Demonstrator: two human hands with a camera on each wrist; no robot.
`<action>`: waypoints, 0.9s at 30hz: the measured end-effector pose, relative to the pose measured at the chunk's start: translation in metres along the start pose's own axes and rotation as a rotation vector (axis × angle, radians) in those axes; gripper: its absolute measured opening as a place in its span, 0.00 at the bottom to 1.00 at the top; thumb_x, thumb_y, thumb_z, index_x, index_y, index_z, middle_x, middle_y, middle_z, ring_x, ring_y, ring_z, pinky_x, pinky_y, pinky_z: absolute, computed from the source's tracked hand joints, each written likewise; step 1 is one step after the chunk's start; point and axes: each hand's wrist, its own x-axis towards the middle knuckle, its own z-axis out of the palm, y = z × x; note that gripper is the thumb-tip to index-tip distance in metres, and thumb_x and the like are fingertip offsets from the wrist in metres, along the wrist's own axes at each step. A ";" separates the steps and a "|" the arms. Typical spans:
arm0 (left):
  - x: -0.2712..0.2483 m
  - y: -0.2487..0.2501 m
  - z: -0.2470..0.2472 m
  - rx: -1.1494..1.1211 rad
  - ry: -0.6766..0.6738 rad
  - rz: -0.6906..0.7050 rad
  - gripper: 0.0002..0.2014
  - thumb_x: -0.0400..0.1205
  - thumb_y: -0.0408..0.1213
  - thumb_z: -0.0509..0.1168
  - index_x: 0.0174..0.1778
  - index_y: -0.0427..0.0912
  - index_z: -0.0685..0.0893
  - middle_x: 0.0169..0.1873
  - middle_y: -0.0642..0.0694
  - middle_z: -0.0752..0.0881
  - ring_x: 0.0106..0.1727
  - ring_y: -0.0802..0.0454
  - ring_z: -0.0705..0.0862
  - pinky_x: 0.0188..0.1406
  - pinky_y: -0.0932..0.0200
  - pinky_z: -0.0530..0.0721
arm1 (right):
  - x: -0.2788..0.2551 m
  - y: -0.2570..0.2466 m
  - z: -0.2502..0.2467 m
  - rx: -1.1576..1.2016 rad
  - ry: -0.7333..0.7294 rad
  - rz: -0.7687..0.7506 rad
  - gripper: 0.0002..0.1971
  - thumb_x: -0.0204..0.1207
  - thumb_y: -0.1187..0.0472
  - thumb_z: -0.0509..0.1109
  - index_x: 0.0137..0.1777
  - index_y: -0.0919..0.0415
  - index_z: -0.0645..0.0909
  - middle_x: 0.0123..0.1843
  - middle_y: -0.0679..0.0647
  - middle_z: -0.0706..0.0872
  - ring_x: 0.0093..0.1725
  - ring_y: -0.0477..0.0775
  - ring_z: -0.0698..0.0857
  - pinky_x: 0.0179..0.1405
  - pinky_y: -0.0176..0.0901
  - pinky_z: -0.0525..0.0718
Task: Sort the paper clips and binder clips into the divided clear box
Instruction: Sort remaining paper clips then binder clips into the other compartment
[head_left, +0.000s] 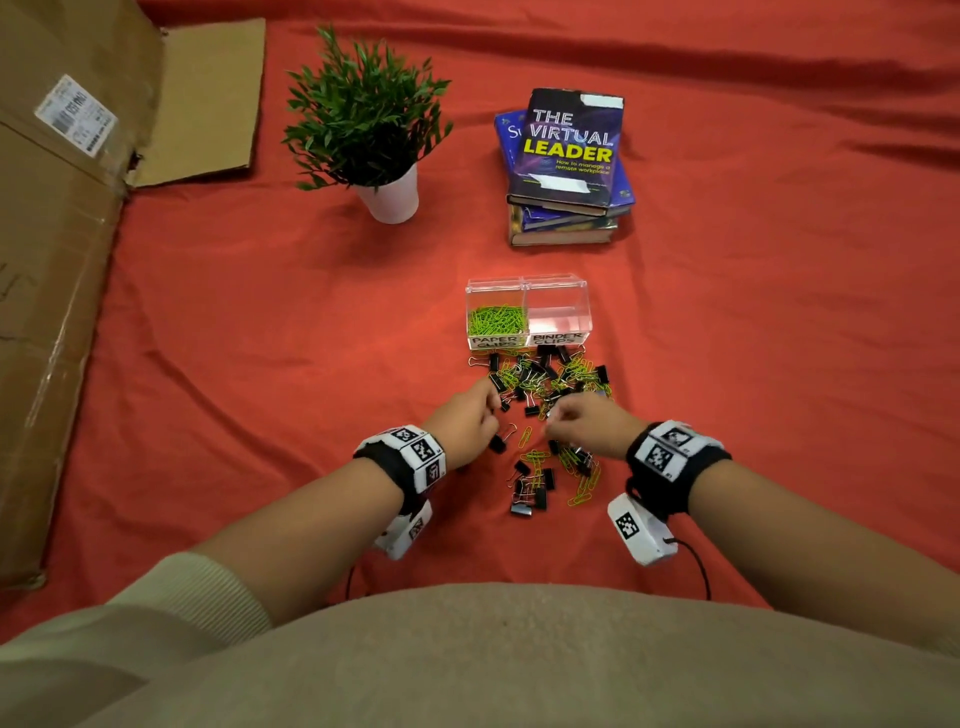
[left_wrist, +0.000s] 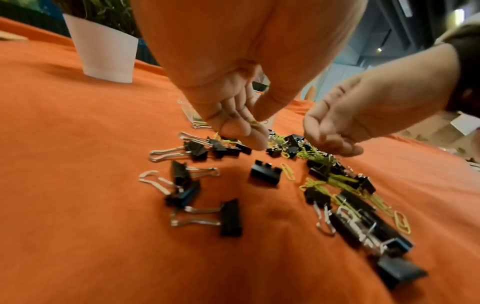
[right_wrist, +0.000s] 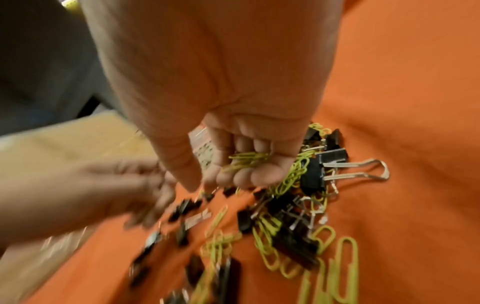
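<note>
Red cloth (head_left: 260, 364); right hand (right_wrist: 233, 160) cups paper clips (right_wrist: 246, 162)

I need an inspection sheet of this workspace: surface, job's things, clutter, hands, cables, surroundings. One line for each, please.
Surface: red cloth, wrinkled.
Job's things: divided clear box, green paper clips in the left compartment, right compartment empty; mixed pile of clips lies before it.
Clutter: potted plant, stack of books.
Hands: right hand holds green paper clips in its grip; left hand holds paper clips too.
Cables: black cable from the right wrist camera.
Surroundings: cardboard box at left.
</note>
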 end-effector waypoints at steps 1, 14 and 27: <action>0.003 0.005 0.003 -0.031 -0.013 -0.011 0.06 0.81 0.30 0.55 0.50 0.43 0.74 0.33 0.49 0.80 0.34 0.46 0.78 0.37 0.53 0.75 | -0.001 -0.001 0.006 -0.163 -0.002 -0.042 0.06 0.75 0.59 0.68 0.40 0.60 0.81 0.38 0.51 0.86 0.36 0.50 0.83 0.37 0.48 0.86; 0.028 0.027 0.043 0.403 -0.085 0.034 0.11 0.81 0.29 0.59 0.59 0.34 0.76 0.58 0.35 0.78 0.59 0.35 0.81 0.56 0.43 0.81 | -0.008 -0.006 0.044 -0.657 0.026 -0.150 0.12 0.77 0.65 0.64 0.59 0.69 0.76 0.57 0.64 0.83 0.58 0.65 0.82 0.55 0.54 0.80; 0.014 0.014 0.037 0.282 -0.038 -0.024 0.11 0.82 0.34 0.56 0.56 0.32 0.76 0.54 0.34 0.80 0.53 0.35 0.82 0.50 0.47 0.78 | -0.005 -0.001 0.050 -0.593 0.041 -0.135 0.14 0.74 0.58 0.67 0.53 0.68 0.78 0.55 0.64 0.82 0.58 0.64 0.80 0.55 0.51 0.79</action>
